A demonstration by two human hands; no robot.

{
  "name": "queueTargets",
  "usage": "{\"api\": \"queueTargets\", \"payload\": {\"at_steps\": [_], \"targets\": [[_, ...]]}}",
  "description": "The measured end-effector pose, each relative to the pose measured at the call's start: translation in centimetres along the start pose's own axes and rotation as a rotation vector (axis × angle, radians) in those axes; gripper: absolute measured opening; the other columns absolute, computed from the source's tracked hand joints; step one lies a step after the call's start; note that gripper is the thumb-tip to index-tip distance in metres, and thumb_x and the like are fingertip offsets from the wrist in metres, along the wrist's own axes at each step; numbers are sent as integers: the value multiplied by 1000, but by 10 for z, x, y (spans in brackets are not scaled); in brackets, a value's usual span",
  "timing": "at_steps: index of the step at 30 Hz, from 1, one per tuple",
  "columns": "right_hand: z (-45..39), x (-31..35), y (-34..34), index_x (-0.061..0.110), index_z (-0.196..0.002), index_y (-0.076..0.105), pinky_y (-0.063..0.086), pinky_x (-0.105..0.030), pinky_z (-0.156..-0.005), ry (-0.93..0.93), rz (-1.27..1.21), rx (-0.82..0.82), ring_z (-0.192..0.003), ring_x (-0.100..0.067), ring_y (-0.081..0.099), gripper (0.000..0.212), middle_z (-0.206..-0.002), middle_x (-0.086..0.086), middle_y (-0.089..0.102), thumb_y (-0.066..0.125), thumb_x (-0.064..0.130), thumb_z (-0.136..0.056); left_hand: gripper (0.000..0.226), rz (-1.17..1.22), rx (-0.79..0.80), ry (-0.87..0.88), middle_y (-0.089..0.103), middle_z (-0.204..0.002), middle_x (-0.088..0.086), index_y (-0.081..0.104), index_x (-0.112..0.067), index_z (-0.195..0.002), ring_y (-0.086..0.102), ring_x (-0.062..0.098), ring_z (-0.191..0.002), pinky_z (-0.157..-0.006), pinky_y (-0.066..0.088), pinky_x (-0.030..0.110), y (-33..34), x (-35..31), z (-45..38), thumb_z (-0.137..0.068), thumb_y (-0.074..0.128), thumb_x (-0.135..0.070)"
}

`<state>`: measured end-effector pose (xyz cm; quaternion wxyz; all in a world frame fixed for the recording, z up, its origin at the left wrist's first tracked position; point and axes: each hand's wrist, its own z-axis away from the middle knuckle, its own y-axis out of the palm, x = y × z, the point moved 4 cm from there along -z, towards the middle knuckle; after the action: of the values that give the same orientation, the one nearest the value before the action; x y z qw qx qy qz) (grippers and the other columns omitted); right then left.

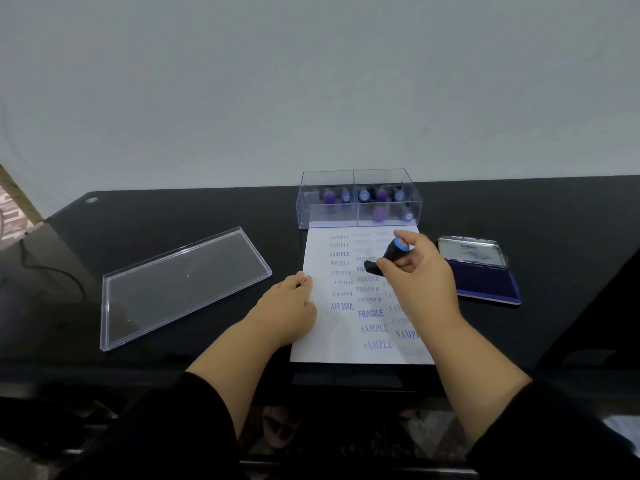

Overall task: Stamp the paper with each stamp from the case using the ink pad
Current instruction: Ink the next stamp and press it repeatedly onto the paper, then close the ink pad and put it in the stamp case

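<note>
here, seven stamps [363, 195] in case [360, 216]; right hand [420, 271] gripping an eighth stamp [389, 256], left hand [291, 299] flat on paper [332, 337]

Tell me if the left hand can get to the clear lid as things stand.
Probably yes. The left hand rests flat on the paper's left edge, holding nothing, and only bare black table lies between it and the clear lid beside it.

Table [519, 216]: glossy black. Case [358, 199], lid [180, 285]: clear smooth plastic. Paper [332, 337]: matt white. Ink pad [479, 268] lid: shiny metal.
</note>
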<state>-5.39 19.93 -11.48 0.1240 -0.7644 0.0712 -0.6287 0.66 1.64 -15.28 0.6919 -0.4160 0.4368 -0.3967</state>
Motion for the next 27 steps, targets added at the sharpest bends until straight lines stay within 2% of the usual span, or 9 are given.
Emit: {"api": "queueTargets", "payload": {"at_steps": [3, 6, 11, 14, 17, 21, 23, 26, 27], "targets": [[-6, 2, -1, 34, -97, 50, 47, -22, -56, 8, -5, -5, -68, -8, 58, 27, -82, 6, 63, 66, 14, -85, 57, -58, 56, -19, 12, -157, -4, 11, -21, -152, 21, 22, -141, -110, 28, 37, -17, -7, -7, -99, 28, -29], [-18, 8, 0, 31, -85, 47, 46, -23, -52, 18, -43, -17, -64, -14, 54, 29, -82, 4, 58, 67, 11, -84, 55, -44, 38, -53, 27, -153, 4, 13, -20, -152, 35, 25, -134, -105, 34, 38, -35, -15, -22, -100, 28, -30], [-53, 33, 9, 32, -85, 50, 52, -25, -58, -32, 9, 39, -73, -21, 62, 30, -90, 2, 59, 68, 8, -83, 62, 390, -97, -111, 26, -155, 5, 7, -24, -153, 34, 26, -136, -105, 32, 34, -61, -9, -58, -99, 36, -32], [-84, 50, 22, 27, -85, 57, 50, -16, -56, -39, 6, 93, -71, -17, 60, 24, -89, -1, 62, 68, 6, -82, 61, 561, -202, -162, 17, -158, 4, 4, -21, -153, 30, 26, -138, -96, 32, 29, -78, -2, -78, -101, 34, -30], [-122, 65, 41, 23, -84, 60, 53, -22, -64, -8, -16, 144, -71, -16, 62, 21, -87, -5, 64, 66, 3, -81, 56, 686, -248, -172, 17, -158, 3, 6, -18, -153, 29, 23, -138, -89, 28, 26, -93, 0, -99, -103, 30, -27], [-174, 70, 74, 21, -84, 62, 55, -38, -88, 47, -37, 213, -81, -20, 69, 19, -79, -5, 66, 56, 3, -82, 50, 713, -269, -152, 18, -158, 3, 16, -11, -151, 23, 23, -141, -108, 24, 31, -100, 7, -132, -103, 24, -23], [-195, 66, 89, 19, -82, 62, 54, -38, -91, 88, -49, 249, -90, -24, 70, 18, -82, -4, 65, 55, 3, -85, 48, 727, -284, -136, 21, -156, 6, 22, -6, -149, 23, 24, -141, -108, 25, 30, -101, 8, -146, -103, 23, -19], [-222, 56, 109, 17, -84, 62, 54, -32, -89, 118, -28, 304, -91, -22, 68, 14, -93, -9, 64, 58, 4, -88, 48, 802, -279, -135, 21, -156, 3, 19, -15, -151, 30, 21, -137, -92, 31, 24, -99, 10, -160, -104, 24, -14], [-229, 54, 114, 15, -86, 62, 54, -30, -88, 119, -10, 313, -92, -22, 68, 10, -96, -10, 63, 59, 6, -89, 48, 795, -295, -142, 21, -157, 2, 18, -16, -151, 31, 21, -137, -92, 32, 25, -100, 10, -160, -104, 24, -13]]}}
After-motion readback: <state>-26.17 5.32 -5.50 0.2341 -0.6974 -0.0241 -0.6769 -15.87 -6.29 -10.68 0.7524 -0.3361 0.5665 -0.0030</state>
